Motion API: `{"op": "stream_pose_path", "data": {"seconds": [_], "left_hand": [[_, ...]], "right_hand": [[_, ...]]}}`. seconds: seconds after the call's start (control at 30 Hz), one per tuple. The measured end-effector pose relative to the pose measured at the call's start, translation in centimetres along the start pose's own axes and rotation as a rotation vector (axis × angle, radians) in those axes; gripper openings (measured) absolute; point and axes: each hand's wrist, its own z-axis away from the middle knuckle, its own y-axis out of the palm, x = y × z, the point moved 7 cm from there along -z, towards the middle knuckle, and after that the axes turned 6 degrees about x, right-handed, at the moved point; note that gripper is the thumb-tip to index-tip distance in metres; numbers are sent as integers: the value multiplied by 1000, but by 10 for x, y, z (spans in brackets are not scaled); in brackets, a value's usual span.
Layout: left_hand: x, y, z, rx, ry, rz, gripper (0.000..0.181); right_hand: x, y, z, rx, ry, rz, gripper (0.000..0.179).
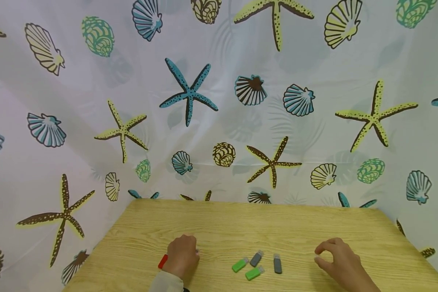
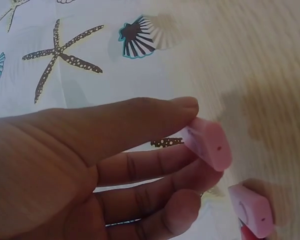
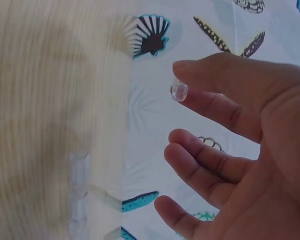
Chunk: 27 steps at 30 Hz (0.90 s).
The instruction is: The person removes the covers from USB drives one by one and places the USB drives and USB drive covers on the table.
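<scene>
My left hand is over the left part of the table. In the left wrist view its thumb and fingers pinch a pink USB stick, its end with a small hole facing outward. Beside it on the table lies another pink USB stick, with a red USB stick partly hidden by the hand. Toward the right side, my right hand pinches a small clear cap between thumb and index finger, the other fingers loosely bent. More clear caps stand in a row on the table in the right wrist view.
Between the hands lie two green USB sticks, one farther left and one nearer. Two grey USB sticks are close by, one tilted and one nearly straight. A shell-patterned curtain borders the wooden table.
</scene>
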Motion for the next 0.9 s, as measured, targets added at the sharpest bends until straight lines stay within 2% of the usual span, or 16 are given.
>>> {"op": "stream_pose_path", "data": {"seconds": [0.23,0.53,0.9], "left_hand": [[2,4,0,-10,-7,-17,33],[8,17,-5,27,-29,-4,32],[6,16,-6,34,-30,13,33]], "right_hand": [[-24,5,-3,82,68,-12,11],[-35,17,-3,146,122,18,7],[-48,24,-3,179,147,57,12]]}}
